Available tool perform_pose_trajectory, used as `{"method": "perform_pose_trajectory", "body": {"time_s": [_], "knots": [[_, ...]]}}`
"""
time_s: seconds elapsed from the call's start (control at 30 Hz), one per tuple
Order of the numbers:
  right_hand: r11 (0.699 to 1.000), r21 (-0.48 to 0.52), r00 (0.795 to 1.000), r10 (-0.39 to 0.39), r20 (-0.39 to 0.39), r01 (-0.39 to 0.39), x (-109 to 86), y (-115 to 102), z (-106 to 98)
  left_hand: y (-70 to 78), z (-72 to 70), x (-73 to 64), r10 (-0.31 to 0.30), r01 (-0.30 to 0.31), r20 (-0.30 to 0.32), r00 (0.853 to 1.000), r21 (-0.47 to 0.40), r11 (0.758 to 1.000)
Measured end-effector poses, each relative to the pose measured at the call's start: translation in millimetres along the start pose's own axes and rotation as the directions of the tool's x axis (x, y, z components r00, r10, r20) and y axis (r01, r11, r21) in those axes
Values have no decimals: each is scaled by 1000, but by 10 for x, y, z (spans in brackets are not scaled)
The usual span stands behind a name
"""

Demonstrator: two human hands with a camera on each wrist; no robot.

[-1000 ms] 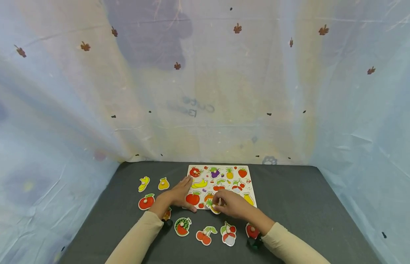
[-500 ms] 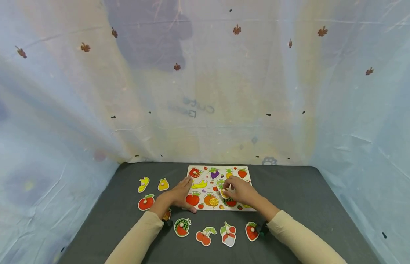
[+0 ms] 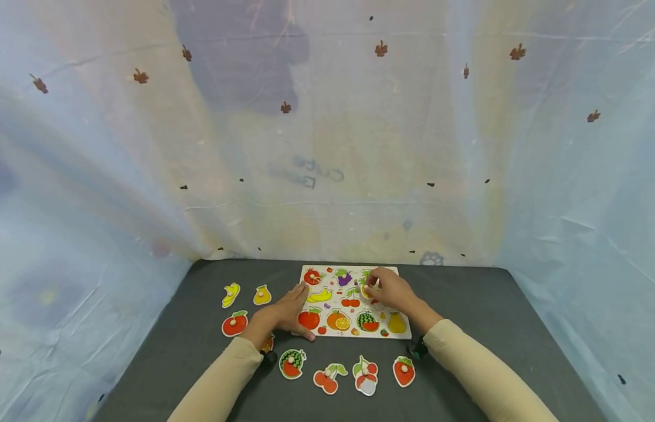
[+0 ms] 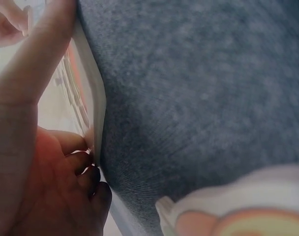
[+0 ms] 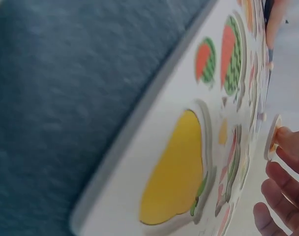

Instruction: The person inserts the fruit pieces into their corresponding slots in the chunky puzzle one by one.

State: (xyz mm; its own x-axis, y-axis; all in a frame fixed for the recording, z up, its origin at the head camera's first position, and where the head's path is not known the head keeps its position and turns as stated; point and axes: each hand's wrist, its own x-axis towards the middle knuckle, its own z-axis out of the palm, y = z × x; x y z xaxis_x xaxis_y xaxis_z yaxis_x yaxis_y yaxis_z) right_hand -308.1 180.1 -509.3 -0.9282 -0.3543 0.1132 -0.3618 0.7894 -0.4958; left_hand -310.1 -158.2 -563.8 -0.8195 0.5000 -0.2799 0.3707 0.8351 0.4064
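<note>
Fruit piece (image 3: 366, 291): above the upper right part of the puzzle board (image 5: 181, 96); it appears lifted clear, though its tilt is hard to judge, as the fingers cover part of its face.
Right hand (image 3: 393, 291): thumb and fingertips pinch the piece, the other fingers loosely bent beside it; a twist of the wrist or a weak pinch could let the piece drop askew across a recess.
Left hand (image 3: 287, 310): spread at the board's left edge, thumb by the near corner, touching; if it eased off, a sideways push from the right could slide the board on the dark cloth (image 3: 454, 363).
Crowded recesses: the neighbouring pictures sit close; with the right hand hiding some of them, a small misjudgement could leave a rim caught on the recess edge.
Right sleeve (image 3: 464, 351): near the strawberry piece (image 3: 403, 371); a careless pull back could brush it.
Left wrist: above a partly hidden orange piece (image 3: 269, 343); lowering the forearm could shift it.
</note>
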Motion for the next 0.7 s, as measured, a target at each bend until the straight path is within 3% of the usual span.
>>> {"method": "perform_pose_trajectory", "body": {"time_s": [0.27,0.7], "knots": [[999,14,999,48,0,-48,133,103,24,-47,54,46,-11,11,0,1000,9,1000],[989,8,989,148,-18,-148,345,177,41,19,-9,-24,-5,5,-5,1000,-26,1000]]}}
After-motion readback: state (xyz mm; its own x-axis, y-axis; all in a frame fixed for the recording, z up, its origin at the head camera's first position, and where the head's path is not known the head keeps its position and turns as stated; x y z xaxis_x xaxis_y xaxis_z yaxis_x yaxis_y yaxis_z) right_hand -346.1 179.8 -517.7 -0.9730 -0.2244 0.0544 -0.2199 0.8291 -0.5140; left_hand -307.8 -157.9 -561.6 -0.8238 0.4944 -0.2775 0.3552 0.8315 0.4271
